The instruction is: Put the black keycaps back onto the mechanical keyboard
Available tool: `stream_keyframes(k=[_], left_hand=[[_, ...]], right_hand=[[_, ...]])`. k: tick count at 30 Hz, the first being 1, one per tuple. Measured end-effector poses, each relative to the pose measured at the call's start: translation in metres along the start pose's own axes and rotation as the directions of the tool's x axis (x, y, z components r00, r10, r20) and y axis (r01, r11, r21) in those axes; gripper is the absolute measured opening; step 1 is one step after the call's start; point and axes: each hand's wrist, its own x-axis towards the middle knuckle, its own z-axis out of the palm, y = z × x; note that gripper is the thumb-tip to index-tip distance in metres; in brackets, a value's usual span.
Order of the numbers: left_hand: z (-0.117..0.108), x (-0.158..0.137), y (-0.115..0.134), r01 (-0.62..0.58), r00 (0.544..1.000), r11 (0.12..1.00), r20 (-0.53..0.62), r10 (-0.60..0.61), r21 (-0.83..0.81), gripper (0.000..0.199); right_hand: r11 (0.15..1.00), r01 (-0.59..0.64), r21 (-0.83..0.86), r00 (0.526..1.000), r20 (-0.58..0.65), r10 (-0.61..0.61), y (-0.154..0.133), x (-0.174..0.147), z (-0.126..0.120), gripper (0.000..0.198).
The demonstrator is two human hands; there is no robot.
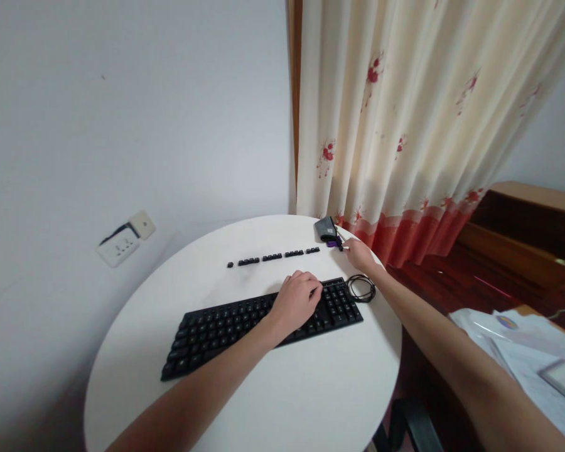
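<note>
A black keyboard (226,326) lies at a slant across the white round table (282,402). My left hand (296,298) rests on its right half, fingers curled over the far edge and holding it. Out at the table's back right edge, my right hand (359,254) has its fingers pinched around what looks like a thin white stick (346,247). Touching that spot are a small purple item (332,243), its kind too small to make out, and a dark grey cloth or pouch (326,229). Behind the keyboard, black keycaps (272,257) sit in a row of short groups.
A coiled black cable (361,289) lies beside the keyboard's right end. A floral curtain (381,125) hangs behind the table, and a wall socket (118,246) is at the left. Papers (522,351) are stacked at the right, near a dark chair part (414,427).
</note>
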Motion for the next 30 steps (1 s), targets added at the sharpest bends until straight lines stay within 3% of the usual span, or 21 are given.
stream_keyframes(k=[7, 11, 18, 22, 26, 30], left_hand=[[-0.034, -0.032, -0.028, 0.048, 0.998, 0.993, -0.025, -0.051, -0.104, 0.028], [-0.041, -0.046, -0.04, 0.087, 0.996, 0.985, -0.011, -0.09, -0.152, 0.027], [-0.031, -0.059, -0.046, 0.091, 0.996, 0.975, 0.007, -0.091, -0.202, 0.027], [-0.022, -0.06, -0.047, 0.061, 0.998, 0.973, 0.025, -0.057, -0.222, 0.025], [-0.016, -0.059, -0.047, 0.053, 0.999, 0.971, 0.024, -0.049, -0.235, 0.025], [-0.014, -0.06, -0.047, 0.049, 0.999, 0.971, 0.013, -0.048, -0.235, 0.025]], right_hand=[[1.0, 0.008, 0.012, 0.997, 0.071, -0.009, -0.004, 0.009, 0.011, 0.017], [0.997, 0.023, 0.07, 0.996, 0.085, -0.029, -0.004, 0.006, 0.01, 0.015], [0.968, 0.05, 0.246, 0.997, 0.041, -0.062, -0.017, -0.045, -0.013, 0.019], [0.853, 0.08, 0.515, 0.996, -0.018, -0.083, -0.027, -0.091, -0.026, 0.018], [0.826, 0.12, 0.551, 0.992, -0.032, -0.124, -0.033, -0.116, -0.028, 0.015], [0.807, 0.163, 0.567, 0.987, -0.096, -0.132, -0.034, -0.119, -0.025, 0.013]])
